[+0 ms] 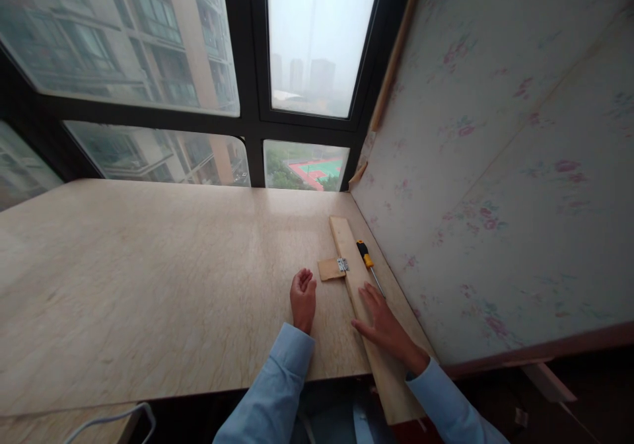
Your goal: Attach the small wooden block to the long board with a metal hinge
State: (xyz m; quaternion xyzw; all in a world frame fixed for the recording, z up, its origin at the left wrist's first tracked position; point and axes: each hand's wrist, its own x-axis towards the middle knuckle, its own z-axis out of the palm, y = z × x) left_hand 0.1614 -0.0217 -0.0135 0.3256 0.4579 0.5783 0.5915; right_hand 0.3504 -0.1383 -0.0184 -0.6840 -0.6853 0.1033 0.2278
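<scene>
A long wooden board (352, 252) lies on the stone sill, its near end jutting past the front edge. A small metal hinge (343, 265) joins the board's left side to a small wooden piece (330, 269). My right hand (379, 318) rests on the board with its fingers spread. Just left of the small wooden piece, my left hand (302, 293) is closed, fingers curled inward; whatever is in them, if anything, is hidden. A screwdriver (366, 256) with a black and yellow handle lies between the board and the wall.
The pale stone sill (163, 265) stretches to the left under dark-framed windows (252, 67). Flowered wallpaper covers the wall (485, 166) close on the right. A white cable (116, 417) loops at the lower left, by the sill's front edge.
</scene>
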